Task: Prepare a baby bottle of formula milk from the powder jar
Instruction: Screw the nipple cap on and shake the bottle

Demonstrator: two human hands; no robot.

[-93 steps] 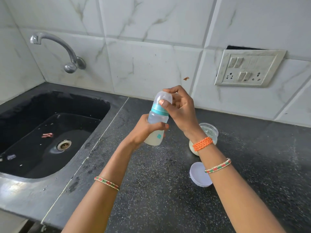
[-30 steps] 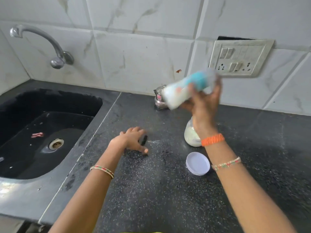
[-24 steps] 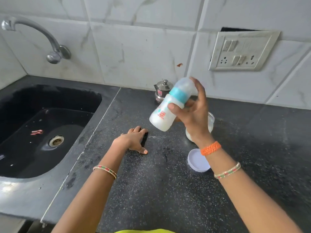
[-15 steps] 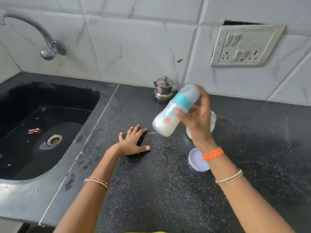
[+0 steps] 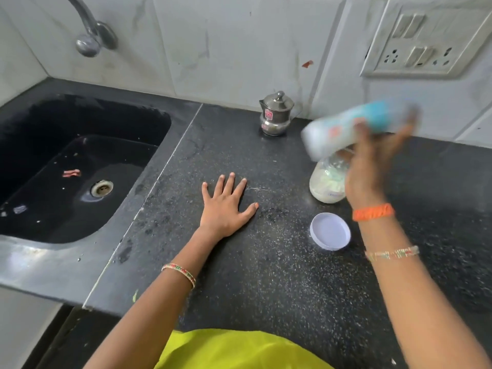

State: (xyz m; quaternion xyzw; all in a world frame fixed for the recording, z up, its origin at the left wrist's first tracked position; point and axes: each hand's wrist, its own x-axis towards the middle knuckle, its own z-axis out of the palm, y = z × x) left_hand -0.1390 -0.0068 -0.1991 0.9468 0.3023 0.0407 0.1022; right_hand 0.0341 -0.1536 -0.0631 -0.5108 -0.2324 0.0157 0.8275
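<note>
My right hand grips the baby bottle, which is blurred, tilted almost sideways and full of white milk, its teal collar and cap pointing right. Just below it stands the open powder jar, clear with white powder inside. The jar's white lid lies flat on the counter in front of it. My left hand rests flat on the black counter with fingers spread, holding nothing.
A small steel pot with a lid stands against the tiled wall. A black sink with a tap fills the left. A switchboard is on the wall at right. The speckled counter stretches toward me.
The left hand let go of the bottle and went flat onto the counter. The right hand swings the bottle up and down, now raised and tipped sideways. The camera has tilted down.
</note>
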